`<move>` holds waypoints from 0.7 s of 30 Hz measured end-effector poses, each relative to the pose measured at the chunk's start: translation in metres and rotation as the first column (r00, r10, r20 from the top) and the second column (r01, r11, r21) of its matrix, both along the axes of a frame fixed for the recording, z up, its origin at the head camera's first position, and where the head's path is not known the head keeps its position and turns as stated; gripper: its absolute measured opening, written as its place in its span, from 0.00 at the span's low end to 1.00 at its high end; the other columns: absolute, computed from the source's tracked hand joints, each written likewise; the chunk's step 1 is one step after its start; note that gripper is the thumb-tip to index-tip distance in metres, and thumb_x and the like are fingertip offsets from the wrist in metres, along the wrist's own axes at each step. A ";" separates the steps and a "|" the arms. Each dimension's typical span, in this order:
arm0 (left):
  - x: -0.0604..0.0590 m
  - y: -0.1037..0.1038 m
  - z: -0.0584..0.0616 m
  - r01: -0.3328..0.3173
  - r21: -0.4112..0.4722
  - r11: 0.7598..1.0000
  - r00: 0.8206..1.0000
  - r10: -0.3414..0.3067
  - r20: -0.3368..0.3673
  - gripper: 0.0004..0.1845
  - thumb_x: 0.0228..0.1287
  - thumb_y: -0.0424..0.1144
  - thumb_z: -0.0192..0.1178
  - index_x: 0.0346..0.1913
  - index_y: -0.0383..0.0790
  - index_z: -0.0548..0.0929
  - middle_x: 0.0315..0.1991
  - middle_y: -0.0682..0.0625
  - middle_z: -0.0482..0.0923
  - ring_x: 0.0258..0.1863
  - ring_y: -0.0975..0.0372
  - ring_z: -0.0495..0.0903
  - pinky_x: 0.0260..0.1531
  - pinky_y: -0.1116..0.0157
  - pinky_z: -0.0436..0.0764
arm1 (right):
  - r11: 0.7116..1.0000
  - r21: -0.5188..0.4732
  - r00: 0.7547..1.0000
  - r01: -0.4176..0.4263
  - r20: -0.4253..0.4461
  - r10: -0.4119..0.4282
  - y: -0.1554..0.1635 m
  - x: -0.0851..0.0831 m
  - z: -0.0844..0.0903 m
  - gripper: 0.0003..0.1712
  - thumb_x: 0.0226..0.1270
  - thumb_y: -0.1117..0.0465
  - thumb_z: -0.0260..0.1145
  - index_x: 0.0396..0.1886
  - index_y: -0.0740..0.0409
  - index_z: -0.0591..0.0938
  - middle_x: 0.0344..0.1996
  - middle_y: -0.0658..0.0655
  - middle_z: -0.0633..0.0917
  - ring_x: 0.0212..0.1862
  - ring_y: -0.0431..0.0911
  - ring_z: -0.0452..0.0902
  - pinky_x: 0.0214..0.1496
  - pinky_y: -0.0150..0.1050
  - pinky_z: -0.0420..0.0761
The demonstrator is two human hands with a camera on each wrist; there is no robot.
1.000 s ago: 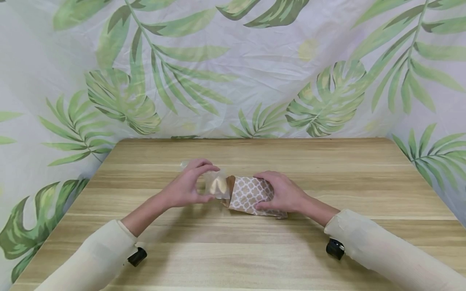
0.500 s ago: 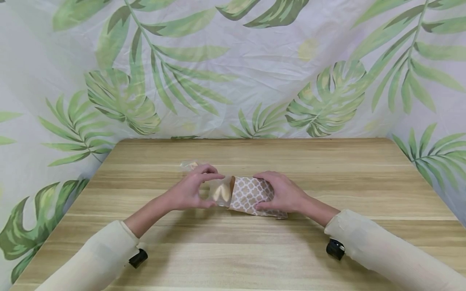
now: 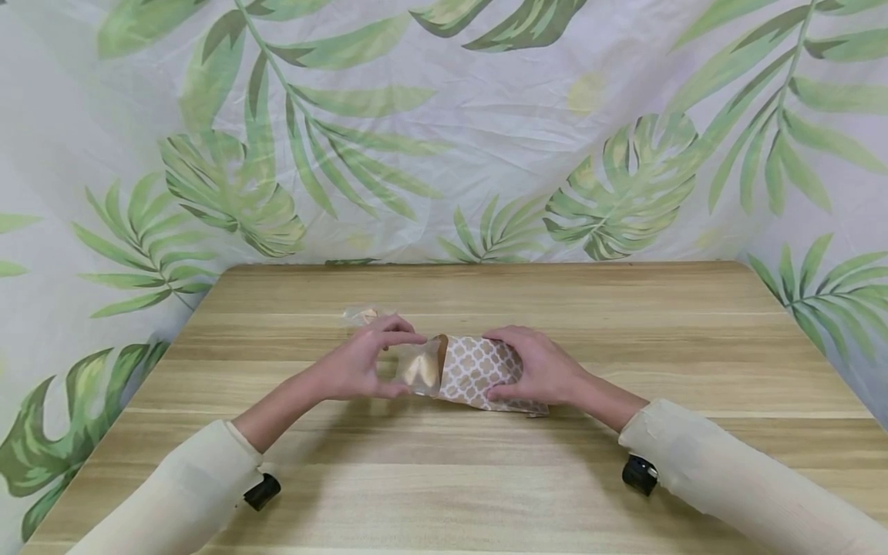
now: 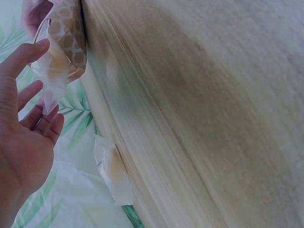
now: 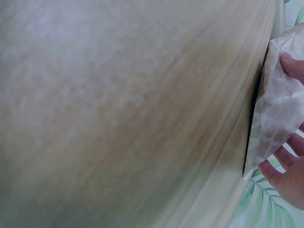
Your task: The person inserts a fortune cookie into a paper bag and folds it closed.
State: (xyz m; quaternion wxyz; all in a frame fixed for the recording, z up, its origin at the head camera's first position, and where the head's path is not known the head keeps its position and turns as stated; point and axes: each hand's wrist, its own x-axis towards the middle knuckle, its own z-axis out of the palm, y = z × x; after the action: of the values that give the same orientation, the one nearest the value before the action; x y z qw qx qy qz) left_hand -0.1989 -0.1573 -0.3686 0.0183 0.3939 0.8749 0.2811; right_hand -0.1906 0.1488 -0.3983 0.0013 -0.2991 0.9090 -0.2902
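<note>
- The left hand (image 3: 361, 362) pinches a clear-wrapped cookie (image 3: 418, 364) at the mouth of the patterned paper bag (image 3: 479, 371), mid-frame on the wooden table (image 3: 486, 478) — thumb below, fingertips above.
- The right hand (image 3: 537, 366) grips the bag's body, fingers curled over its top, pinning it flat.
- To do this well, I'd judge: keep the mouth propped open and slide the packet in straight — its loose wrapper edge could snag.
- Another wrapped cookie (image 3: 361, 314) lies just behind the left hand.
</note>
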 end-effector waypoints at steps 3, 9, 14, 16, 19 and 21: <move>-0.001 0.001 -0.003 0.009 0.004 1.000 1.000 -0.009 -0.021 0.35 0.39 0.41 0.76 0.57 0.40 0.79 0.50 0.51 0.72 0.50 0.59 0.71 0.46 0.58 0.77 | 1.000 0.001 1.000 -0.001 -0.001 0.001 0.000 0.000 0.000 0.48 0.40 0.43 0.79 0.62 0.55 0.73 0.59 0.55 0.76 0.62 0.51 0.68 0.65 0.47 0.66; -0.002 0.005 -0.008 -0.014 0.010 1.000 1.000 0.014 -0.019 0.33 0.41 0.43 0.76 0.55 0.41 0.80 0.50 0.51 0.74 0.50 0.59 0.73 0.44 0.58 0.78 | 1.000 0.008 1.000 0.001 -0.003 -0.001 0.000 0.001 -0.001 0.48 0.40 0.43 0.79 0.63 0.54 0.73 0.59 0.55 0.76 0.62 0.51 0.68 0.65 0.47 0.66; -0.001 0.011 -0.005 -0.022 -0.028 0.999 1.000 0.022 -0.018 0.29 0.43 0.45 0.74 0.52 0.42 0.82 0.52 0.50 0.75 0.54 0.57 0.72 0.49 0.56 0.75 | 1.000 0.010 1.000 0.005 -0.001 -0.005 0.000 0.001 0.000 0.48 0.40 0.43 0.79 0.63 0.54 0.73 0.60 0.55 0.76 0.62 0.51 0.68 0.65 0.48 0.66; -0.001 0.013 -0.003 -0.016 -0.045 0.999 1.000 0.015 -0.018 0.28 0.44 0.46 0.73 0.51 0.42 0.82 0.52 0.49 0.76 0.54 0.57 0.72 0.50 0.55 0.75 | 1.000 0.010 1.000 0.005 -0.001 -0.005 0.000 0.001 0.000 0.48 0.40 0.43 0.79 0.63 0.55 0.73 0.60 0.55 0.76 0.62 0.51 0.68 0.65 0.48 0.66; -0.001 0.016 -0.001 -0.010 -0.066 0.998 1.000 0.009 -0.022 0.27 0.45 0.46 0.72 0.51 0.41 0.82 0.51 0.50 0.76 0.53 0.58 0.71 0.51 0.57 0.74 | 1.000 0.009 1.000 0.003 0.000 -0.003 0.000 0.001 0.000 0.48 0.40 0.43 0.79 0.63 0.55 0.73 0.60 0.55 0.76 0.62 0.51 0.68 0.65 0.48 0.66; -0.002 0.017 -0.001 -0.001 -0.076 0.997 1.000 -0.001 -0.030 0.27 0.45 0.45 0.72 0.51 0.40 0.83 0.50 0.50 0.76 0.52 0.58 0.71 0.50 0.57 0.74 | 1.000 0.008 1.000 0.004 0.002 -0.004 0.000 0.001 0.000 0.48 0.40 0.43 0.79 0.63 0.55 0.72 0.60 0.55 0.76 0.62 0.51 0.68 0.65 0.48 0.66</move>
State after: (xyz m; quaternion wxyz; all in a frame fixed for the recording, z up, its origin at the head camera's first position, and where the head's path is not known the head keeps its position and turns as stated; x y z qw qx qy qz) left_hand -0.2008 -0.1401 -0.3697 0.0200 0.3973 0.8850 0.2418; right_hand -0.1895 0.1484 -0.3983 0.0029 -0.2971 0.9107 -0.2869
